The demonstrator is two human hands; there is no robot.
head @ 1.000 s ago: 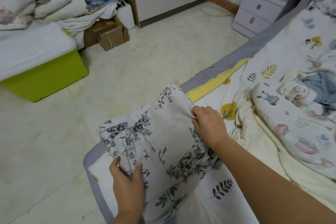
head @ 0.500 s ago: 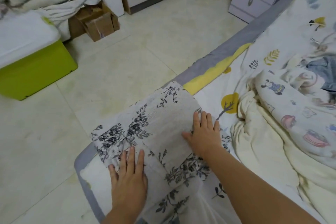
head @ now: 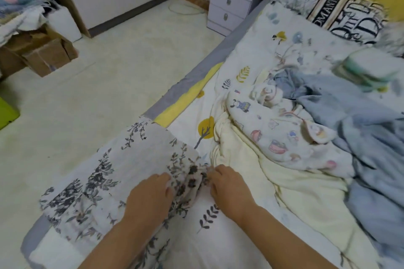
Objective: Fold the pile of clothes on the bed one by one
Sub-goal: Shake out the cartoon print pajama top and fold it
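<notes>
Right now I have both hands down on the white cotton garment printed with dark grey flowers (head: 105, 179), which lies spread on the near corner of the bed (head: 188, 85), mostly out to the left of my left hand (head: 150, 197). That hand curls its fingers over a bunched fold of the printed cloth. My right hand (head: 229, 188) sits just beside it, fingertips pinching the same bunch from the other side, so the 2 hands are close together with only the gathered fabric between them. Beyond my right hand lies a crumpled pale cream blanket (head: 290, 185), and past that a rumpled white cloth with small cartoon prints (head: 279, 129) touching a heap of light blue fabric (head: 360, 120). Far ahead of both hands stands a lilac bedside cabinet with 2 drawers (head: 231, 6).
</notes>
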